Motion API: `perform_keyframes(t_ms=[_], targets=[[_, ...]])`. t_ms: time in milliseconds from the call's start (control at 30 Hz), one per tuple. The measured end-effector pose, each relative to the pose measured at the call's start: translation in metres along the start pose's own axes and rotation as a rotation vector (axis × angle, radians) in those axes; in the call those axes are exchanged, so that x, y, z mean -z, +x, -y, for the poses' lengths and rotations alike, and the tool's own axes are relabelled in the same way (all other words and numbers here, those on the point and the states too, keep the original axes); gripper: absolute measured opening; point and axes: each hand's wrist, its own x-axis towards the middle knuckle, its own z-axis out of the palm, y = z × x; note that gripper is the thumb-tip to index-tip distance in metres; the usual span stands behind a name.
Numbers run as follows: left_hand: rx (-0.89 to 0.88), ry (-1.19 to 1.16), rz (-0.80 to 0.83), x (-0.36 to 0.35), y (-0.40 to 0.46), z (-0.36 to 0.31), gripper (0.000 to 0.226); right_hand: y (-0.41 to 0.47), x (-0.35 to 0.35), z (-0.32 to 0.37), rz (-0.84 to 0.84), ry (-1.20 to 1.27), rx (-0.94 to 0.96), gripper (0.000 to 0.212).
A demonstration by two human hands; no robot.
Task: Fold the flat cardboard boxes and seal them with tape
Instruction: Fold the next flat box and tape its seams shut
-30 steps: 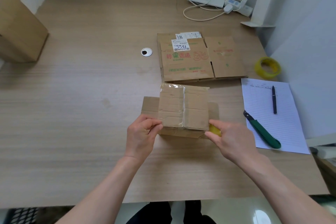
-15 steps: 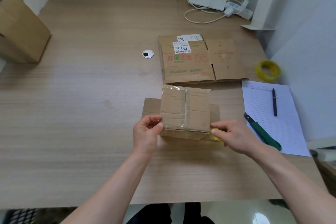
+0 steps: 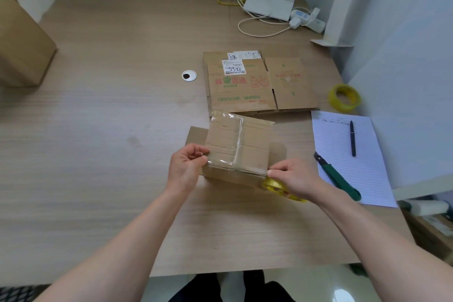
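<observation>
A small folded cardboard box [image 3: 239,147] stands on the table in front of me, with clear tape down its middle seam and a strip across its near edge. My left hand [image 3: 187,167] pinches the tape end at the box's near left corner. My right hand [image 3: 294,179] holds a yellow tape roll [image 3: 274,185] against the near right corner, its thumb and forefinger pressed at the box edge. A stack of flat printed cardboard boxes [image 3: 257,83] lies behind it.
A second yellow tape roll [image 3: 344,97] sits at the right edge. A lined sheet [image 3: 348,154] carries a black pen [image 3: 352,138] and a green utility knife [image 3: 339,180]. A large brown box [image 3: 22,44] stands far left. A router and cables [image 3: 269,5] lie at the back.
My right hand has drawn the tape roll rightward past the box's near right corner, so more of the roll shows. My left hand stays pinched at the left corner.
</observation>
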Motion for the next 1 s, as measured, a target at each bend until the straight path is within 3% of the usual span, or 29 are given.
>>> perform_keyframes(t_ms=[100,200,400,500,567,700,833,900,1000], targets=[[-0.038,0.064,-0.011,-0.004,0.005,-0.005,0.03,-0.004,-0.007,0.003,-0.016,0.074,-0.009,0.041],[-0.036,0.088,-0.115,-0.014,0.0,-0.006,0.02,-0.007,-0.011,0.008,0.009,0.134,-0.025,0.031],[0.178,-0.271,-0.507,-0.056,-0.041,0.008,0.015,-0.004,-0.008,-0.005,0.068,0.144,-0.029,0.03],[0.284,-0.316,-0.606,-0.073,-0.065,0.021,0.014,0.002,-0.004,-0.012,0.092,0.138,-0.008,0.028],[0.347,-0.321,-0.514,-0.089,-0.081,0.03,0.021,0.007,-0.002,-0.014,0.091,0.16,0.006,0.029],[0.451,-0.354,-0.164,-0.123,-0.098,0.032,0.024,0.012,-0.002,-0.014,0.1,0.146,0.035,0.034],[0.514,-0.498,-0.139,-0.146,-0.103,0.025,0.012,0.017,-0.001,-0.016,0.124,0.238,0.006,0.033],[0.519,-0.598,-0.142,-0.154,-0.106,0.021,0.018,0.018,-0.003,-0.016,0.141,0.319,-0.017,0.021],[0.501,-0.75,-0.189,-0.163,-0.105,0.016,0.034,0.021,-0.009,-0.019,0.134,0.418,-0.065,0.022]])
